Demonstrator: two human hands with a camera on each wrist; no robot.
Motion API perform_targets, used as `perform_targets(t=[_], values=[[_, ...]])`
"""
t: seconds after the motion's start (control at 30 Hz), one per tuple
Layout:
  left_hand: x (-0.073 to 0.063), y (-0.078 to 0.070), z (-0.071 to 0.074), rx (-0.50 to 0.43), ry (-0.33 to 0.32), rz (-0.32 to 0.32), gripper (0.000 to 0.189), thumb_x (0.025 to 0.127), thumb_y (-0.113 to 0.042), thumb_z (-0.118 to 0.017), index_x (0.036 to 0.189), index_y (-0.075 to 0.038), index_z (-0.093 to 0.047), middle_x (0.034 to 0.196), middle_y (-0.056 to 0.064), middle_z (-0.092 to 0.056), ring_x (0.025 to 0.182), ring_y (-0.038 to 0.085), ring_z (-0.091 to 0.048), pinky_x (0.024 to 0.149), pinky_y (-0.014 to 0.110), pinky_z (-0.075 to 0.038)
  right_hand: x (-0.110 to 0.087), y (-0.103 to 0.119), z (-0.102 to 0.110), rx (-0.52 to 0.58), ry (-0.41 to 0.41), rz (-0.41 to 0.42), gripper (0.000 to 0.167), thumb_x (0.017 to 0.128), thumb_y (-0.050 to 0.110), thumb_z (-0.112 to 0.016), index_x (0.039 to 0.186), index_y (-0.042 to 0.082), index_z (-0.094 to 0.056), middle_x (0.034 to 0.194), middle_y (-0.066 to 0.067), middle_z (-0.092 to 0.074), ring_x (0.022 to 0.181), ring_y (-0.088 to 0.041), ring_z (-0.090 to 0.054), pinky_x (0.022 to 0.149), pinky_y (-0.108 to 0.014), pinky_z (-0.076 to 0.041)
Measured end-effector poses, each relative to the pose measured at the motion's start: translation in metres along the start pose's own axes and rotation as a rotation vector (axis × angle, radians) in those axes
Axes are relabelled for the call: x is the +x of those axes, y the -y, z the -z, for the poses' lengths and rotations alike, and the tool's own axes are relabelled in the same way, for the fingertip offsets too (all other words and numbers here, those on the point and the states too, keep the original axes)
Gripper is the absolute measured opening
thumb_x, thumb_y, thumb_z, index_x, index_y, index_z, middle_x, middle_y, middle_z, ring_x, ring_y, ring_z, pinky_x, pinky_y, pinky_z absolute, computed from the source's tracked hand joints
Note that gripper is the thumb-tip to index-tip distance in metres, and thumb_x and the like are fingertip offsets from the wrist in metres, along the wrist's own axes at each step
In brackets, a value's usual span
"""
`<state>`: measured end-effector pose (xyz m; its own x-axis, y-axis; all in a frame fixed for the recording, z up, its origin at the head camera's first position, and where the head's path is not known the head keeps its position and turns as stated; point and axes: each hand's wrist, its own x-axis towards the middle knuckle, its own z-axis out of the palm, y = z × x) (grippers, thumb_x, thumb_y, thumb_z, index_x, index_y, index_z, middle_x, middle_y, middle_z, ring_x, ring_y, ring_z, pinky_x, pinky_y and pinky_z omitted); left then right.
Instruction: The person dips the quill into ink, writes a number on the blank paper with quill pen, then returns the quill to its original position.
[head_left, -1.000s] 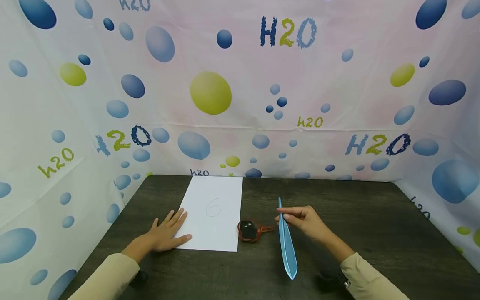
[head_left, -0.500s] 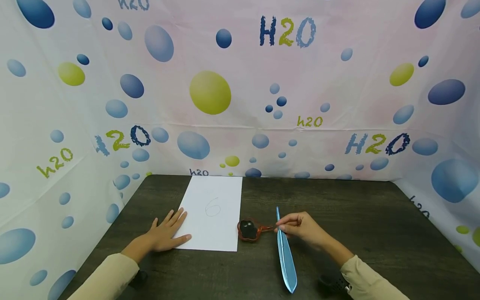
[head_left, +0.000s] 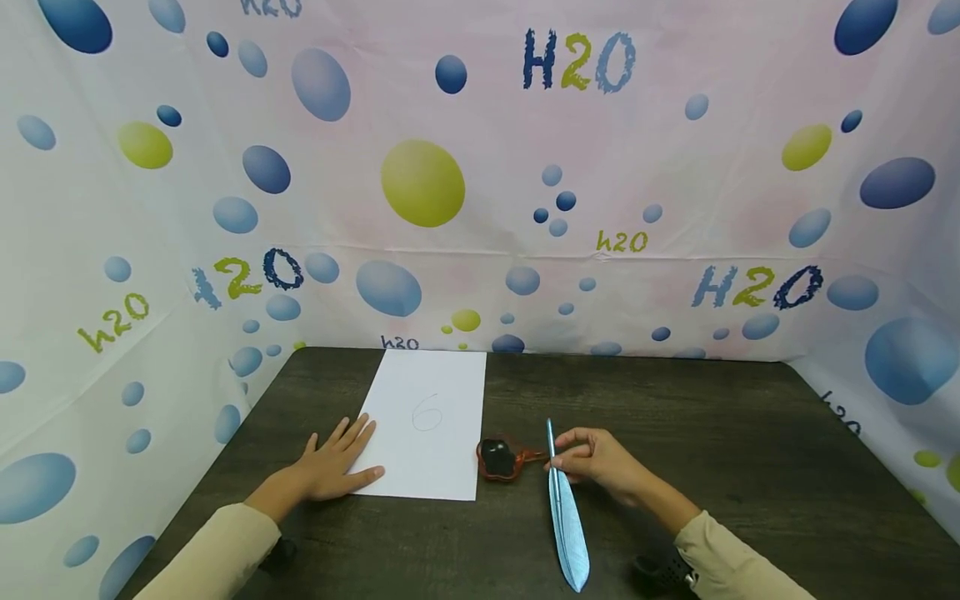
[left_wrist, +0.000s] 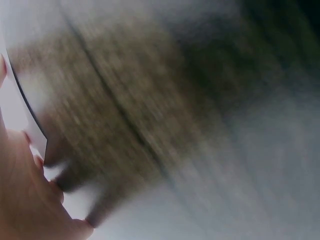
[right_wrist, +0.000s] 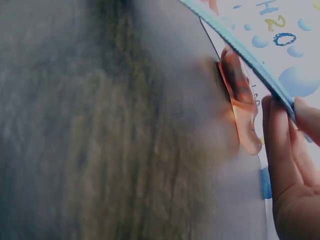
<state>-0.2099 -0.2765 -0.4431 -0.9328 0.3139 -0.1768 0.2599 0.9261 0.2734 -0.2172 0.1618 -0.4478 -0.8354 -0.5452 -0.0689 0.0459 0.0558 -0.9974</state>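
Note:
My left hand point(head_left: 327, 464) lies flat with fingers spread, its fingertips and thumb resting on the left edge of a white paper sheet point(head_left: 457, 400) that bears a pencil-thin "6". My right hand point(head_left: 603, 465) pinches a blue feather quill point(head_left: 568, 533) between thumb and fingers near its narrow end; the broad vane hangs toward me. Between paper and quill sits a small orange see-through dish point(head_left: 501, 461), flower-shaped, with a dark middle and a handle pointing at my right hand. The right wrist view shows the quill point(right_wrist: 240, 45) edge-on and the dish point(right_wrist: 239, 95) from its side.
A dark wood-look table point(head_left: 675, 400) bears everything. Behind it and along both sides hangs a white curtain point(head_left: 480, 125) printed with dots and "H2O". The left wrist view is mostly blurred tabletop point(left_wrist: 125, 100).
My right hand has moved the quill a little toward me and to the left, and the vane has turned to show its broad face. The left hand, paper and dish stay put.

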Motion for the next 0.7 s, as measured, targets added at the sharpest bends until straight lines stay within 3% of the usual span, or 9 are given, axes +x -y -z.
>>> perform_targets(t=[0.17, 0.4, 0.7], values=[[-0.001, -0.001, 0.000, 0.003, 0.004, -0.001, 0.087, 0.092, -0.061, -0.047, 0.153, -0.007, -0.019, 0.160, 0.018, -0.010, 0.144, 0.046, -0.006, 0.101, 0.077, 0.000, -0.002, 0.001, -0.005, -0.019, -0.066, -0.091, 0.036, 0.090, 0.013, -0.068, 0.112, -0.013, -0.058, 0.096, -0.009, -0.073, 0.081, -0.010, -0.068, 0.069, -0.023, -0.055], [-0.002, -0.002, 0.002, 0.003, 0.006, -0.005, 0.086, 0.092, -0.060, -0.047, 0.153, -0.006, -0.019, 0.159, 0.018, -0.010, 0.143, 0.047, -0.006, 0.100, 0.077, -0.001, 0.000, 0.005, -0.016, -0.128, -0.123, -0.180, 0.032, 0.090, 0.017, -0.067, 0.106, -0.010, -0.066, 0.089, 0.001, -0.068, 0.076, -0.008, -0.060, 0.070, -0.025, -0.054], [-0.001, -0.001, 0.002, 0.000, 0.004, -0.008, 0.086, 0.092, -0.060, -0.048, 0.153, -0.006, -0.018, 0.160, 0.018, -0.010, 0.144, 0.047, -0.006, 0.101, 0.077, 0.000, 0.005, 0.007, -0.025, -0.209, -0.194, -0.224, 0.022, 0.088, 0.012, -0.069, 0.098, -0.007, -0.071, 0.090, -0.003, -0.068, 0.072, -0.008, -0.062, 0.066, -0.026, -0.056]])
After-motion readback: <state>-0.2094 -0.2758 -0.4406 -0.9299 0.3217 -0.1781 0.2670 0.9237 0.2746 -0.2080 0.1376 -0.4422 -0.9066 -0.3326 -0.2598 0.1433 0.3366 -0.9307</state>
